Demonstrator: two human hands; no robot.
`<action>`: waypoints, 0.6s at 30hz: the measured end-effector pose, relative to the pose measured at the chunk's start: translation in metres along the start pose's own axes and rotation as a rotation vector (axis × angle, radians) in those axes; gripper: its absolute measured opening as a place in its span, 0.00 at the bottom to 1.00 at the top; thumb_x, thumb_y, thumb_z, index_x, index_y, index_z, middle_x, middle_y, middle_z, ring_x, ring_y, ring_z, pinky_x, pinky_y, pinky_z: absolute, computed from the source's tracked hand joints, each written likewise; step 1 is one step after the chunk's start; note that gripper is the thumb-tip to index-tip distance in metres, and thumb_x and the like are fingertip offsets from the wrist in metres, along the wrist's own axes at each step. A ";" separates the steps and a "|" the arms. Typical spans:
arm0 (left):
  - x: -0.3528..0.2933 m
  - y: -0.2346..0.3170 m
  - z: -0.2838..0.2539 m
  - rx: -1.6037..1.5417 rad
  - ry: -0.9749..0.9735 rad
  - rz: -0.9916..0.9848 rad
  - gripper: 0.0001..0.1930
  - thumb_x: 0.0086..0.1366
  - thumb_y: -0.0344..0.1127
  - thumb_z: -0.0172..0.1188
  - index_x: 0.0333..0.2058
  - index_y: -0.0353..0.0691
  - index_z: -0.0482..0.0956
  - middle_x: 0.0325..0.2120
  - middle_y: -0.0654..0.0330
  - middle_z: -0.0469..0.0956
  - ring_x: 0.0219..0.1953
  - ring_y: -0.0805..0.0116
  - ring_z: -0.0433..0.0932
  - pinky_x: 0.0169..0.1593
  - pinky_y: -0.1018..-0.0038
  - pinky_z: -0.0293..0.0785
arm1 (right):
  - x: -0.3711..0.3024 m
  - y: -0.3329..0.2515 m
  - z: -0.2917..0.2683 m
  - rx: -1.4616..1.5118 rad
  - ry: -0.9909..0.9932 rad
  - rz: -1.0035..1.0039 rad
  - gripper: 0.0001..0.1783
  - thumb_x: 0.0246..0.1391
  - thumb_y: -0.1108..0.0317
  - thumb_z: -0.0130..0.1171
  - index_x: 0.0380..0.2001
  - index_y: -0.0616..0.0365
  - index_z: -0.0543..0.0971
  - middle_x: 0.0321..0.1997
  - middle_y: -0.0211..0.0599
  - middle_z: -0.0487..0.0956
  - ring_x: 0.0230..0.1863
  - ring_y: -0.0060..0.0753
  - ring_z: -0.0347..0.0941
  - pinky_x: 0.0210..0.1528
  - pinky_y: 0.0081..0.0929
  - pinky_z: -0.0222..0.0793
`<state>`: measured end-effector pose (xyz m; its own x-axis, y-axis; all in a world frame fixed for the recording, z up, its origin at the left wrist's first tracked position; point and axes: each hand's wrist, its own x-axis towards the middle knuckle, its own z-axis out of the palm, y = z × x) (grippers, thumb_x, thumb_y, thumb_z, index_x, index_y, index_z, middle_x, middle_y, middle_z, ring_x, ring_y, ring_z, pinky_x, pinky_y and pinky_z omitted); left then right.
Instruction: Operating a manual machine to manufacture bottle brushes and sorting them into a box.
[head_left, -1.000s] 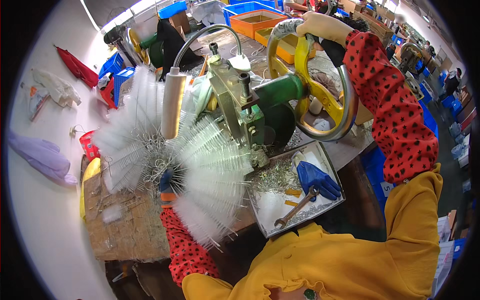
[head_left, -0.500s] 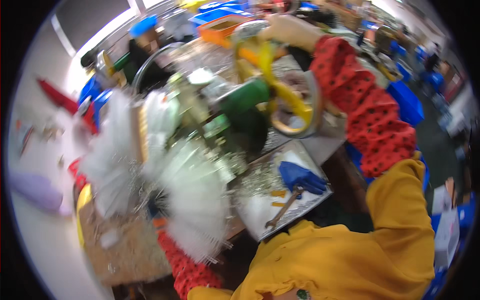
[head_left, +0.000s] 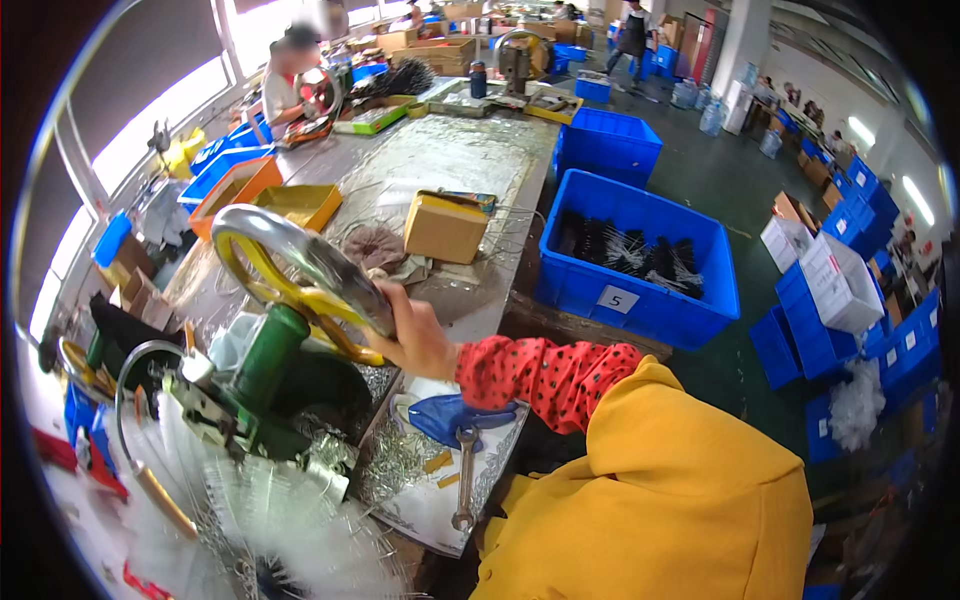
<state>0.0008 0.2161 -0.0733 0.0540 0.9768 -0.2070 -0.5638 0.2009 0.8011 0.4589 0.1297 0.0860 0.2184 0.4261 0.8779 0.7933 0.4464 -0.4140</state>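
Observation:
My right hand [head_left: 418,335], in a red dotted sleeve, is closed round the metal rim of a handwheel [head_left: 300,245] with yellow spokes. The wheel sits on top of a green hand press [head_left: 268,355]. Below the press, at the lower left, a fan of clear white plastic bristles [head_left: 300,520] is blurred by motion. My left hand does not show; the bristles fill that corner. Beside the press, a tray [head_left: 425,535] carries many small metal pieces, a blue glove [head_left: 450,418] and an open-end wrench [head_left: 465,480].
A cardboard box [head_left: 447,228], a yellow tray [head_left: 325,205] and an orange tray [head_left: 240,190] stand on the bench beyond the press. At the right is a large blue bin [head_left: 640,290] holding dark bundles. Another person [head_left: 290,85] sits at the far left.
The view has swung to the right and up the bench. My right hand remains on the handwheel. The left sleeve, seen before under the bristles, has gone out of sight.

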 end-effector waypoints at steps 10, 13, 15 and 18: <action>-0.055 0.025 -0.070 -0.193 -0.304 0.009 0.12 0.62 0.35 0.58 0.42 0.35 0.76 0.35 0.56 0.77 0.32 0.62 0.76 0.39 0.67 0.76 | -0.028 0.010 0.014 0.080 0.008 0.236 0.30 0.52 0.62 0.64 0.54 0.60 0.63 0.25 0.42 0.78 0.23 0.40 0.77 0.27 0.35 0.72; -0.060 0.023 -0.076 -0.221 -0.256 -0.008 0.11 0.62 0.35 0.58 0.41 0.36 0.76 0.34 0.56 0.77 0.31 0.62 0.76 0.38 0.67 0.76 | -0.030 0.008 0.011 0.229 -0.031 0.280 0.26 0.53 0.65 0.63 0.50 0.63 0.64 0.28 0.36 0.79 0.25 0.32 0.78 0.28 0.31 0.73; -0.058 0.020 -0.074 -0.385 -0.327 -0.138 0.11 0.61 0.30 0.56 0.43 0.36 0.76 0.38 0.52 0.79 0.35 0.58 0.78 0.41 0.64 0.78 | -0.014 0.002 0.003 0.245 -0.100 0.320 0.23 0.54 0.67 0.61 0.48 0.63 0.64 0.28 0.36 0.79 0.24 0.28 0.78 0.27 0.29 0.73; -0.052 0.016 -0.070 -0.365 -0.353 -0.067 0.14 0.61 0.31 0.58 0.45 0.36 0.76 0.40 0.53 0.79 0.38 0.59 0.79 0.43 0.65 0.79 | 0.033 -0.013 -0.012 0.143 -0.268 0.309 0.19 0.56 0.67 0.58 0.47 0.62 0.65 0.24 0.35 0.78 0.21 0.26 0.77 0.26 0.28 0.73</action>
<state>-0.0688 0.1633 -0.0888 0.3391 0.9408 0.0014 -0.7974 0.2866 0.5310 0.4626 0.1284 0.1234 0.2626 0.7380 0.6216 0.6227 0.3625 -0.6934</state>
